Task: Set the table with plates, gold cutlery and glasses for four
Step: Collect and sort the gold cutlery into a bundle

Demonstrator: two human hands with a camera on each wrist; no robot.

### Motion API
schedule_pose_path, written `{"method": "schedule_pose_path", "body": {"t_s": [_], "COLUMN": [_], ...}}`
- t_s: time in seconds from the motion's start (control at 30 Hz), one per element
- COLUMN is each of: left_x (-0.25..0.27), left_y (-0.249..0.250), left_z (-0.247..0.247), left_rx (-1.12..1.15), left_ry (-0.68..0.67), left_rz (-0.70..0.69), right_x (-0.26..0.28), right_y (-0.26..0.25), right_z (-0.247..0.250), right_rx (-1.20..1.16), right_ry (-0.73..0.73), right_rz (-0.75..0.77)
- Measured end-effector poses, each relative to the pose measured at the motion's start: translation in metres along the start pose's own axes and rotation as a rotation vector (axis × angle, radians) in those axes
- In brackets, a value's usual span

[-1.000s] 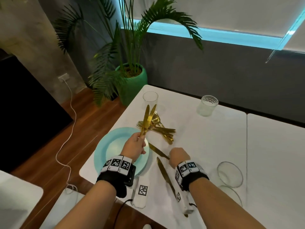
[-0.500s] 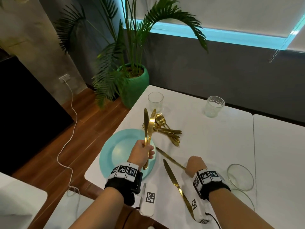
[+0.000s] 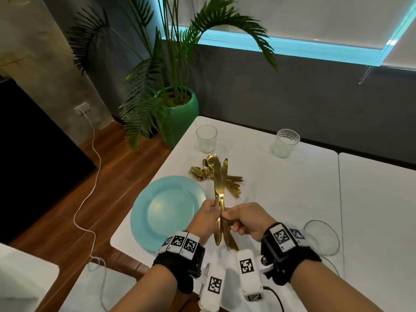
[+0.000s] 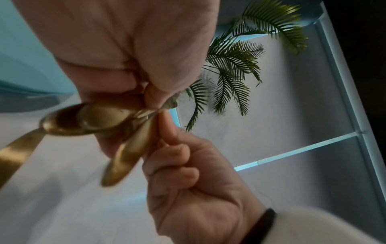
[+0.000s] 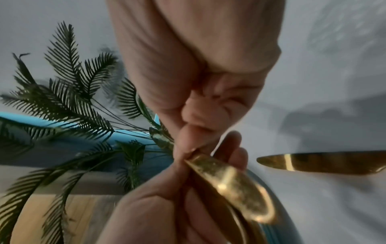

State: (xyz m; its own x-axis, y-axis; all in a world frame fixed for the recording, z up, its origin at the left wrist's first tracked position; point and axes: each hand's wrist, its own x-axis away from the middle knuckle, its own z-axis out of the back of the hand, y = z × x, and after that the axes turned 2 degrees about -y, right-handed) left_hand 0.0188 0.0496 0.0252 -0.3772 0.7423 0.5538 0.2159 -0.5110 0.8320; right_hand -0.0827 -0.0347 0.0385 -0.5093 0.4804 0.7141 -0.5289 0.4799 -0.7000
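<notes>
Both hands meet just right of the teal plate (image 3: 157, 212), above the white table (image 3: 281, 199). My left hand (image 3: 212, 212) grips a bundle of gold knives (image 3: 218, 179) by the handles, blades pointing up and away. My right hand (image 3: 230, 218) pinches a knife handle in the same bundle, fingers curled. The left wrist view shows the handle ends (image 4: 94, 118) between the two hands. Another gold knife (image 5: 321, 163) shows in the right wrist view, apart from the hands. A pile of gold forks and spoons (image 3: 199, 171) lies behind the blades.
Two clear tumblers (image 3: 206, 138) (image 3: 285, 143) stand near the table's far edge. A clear glass dish (image 3: 322, 237) sits at my right wrist. A potted palm (image 3: 177, 113) stands off the far left corner, and a white cable (image 3: 90, 176) runs along the wooden floor.
My right hand lifted a knife off the table and brought it left to the two knives held upright in my left hand. The hands now touch.
</notes>
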Motion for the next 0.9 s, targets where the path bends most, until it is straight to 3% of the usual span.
{"method": "schedule_pose_path", "body": {"t_s": [0.13, 0.3, 0.37, 0.47, 0.57, 0.9], "left_x": [0.005, 0.004, 0.001, -0.001, -0.002, -0.005], "left_y": [-0.002, -0.006, -0.007, -0.008, -0.01, -0.013], "left_z": [0.001, 0.004, 0.008, 0.019, 0.025, 0.018], "left_rx": [0.124, 0.004, -0.024, -0.047, -0.096, -0.126], "left_ry": [-0.045, -0.013, 0.038, 0.104, 0.12, 0.086], "left_rz": [0.04, 0.033, 0.041, 0.036, 0.014, 0.014], "right_x": [-0.001, -0.003, -0.006, -0.008, -0.008, -0.006], "right_y": [0.004, 0.009, 0.013, 0.031, 0.054, 0.071], "right_z": [-0.005, -0.011, -0.007, -0.003, -0.007, -0.009], "right_rx": [0.072, 0.176, 0.368, 0.868, 1.062, 1.054], "right_ry": [-0.023, 0.009, 0.074, 0.121, 0.149, 0.281], "right_rz": [0.009, 0.068, 0.036, -0.114, -0.159, -0.135]}}
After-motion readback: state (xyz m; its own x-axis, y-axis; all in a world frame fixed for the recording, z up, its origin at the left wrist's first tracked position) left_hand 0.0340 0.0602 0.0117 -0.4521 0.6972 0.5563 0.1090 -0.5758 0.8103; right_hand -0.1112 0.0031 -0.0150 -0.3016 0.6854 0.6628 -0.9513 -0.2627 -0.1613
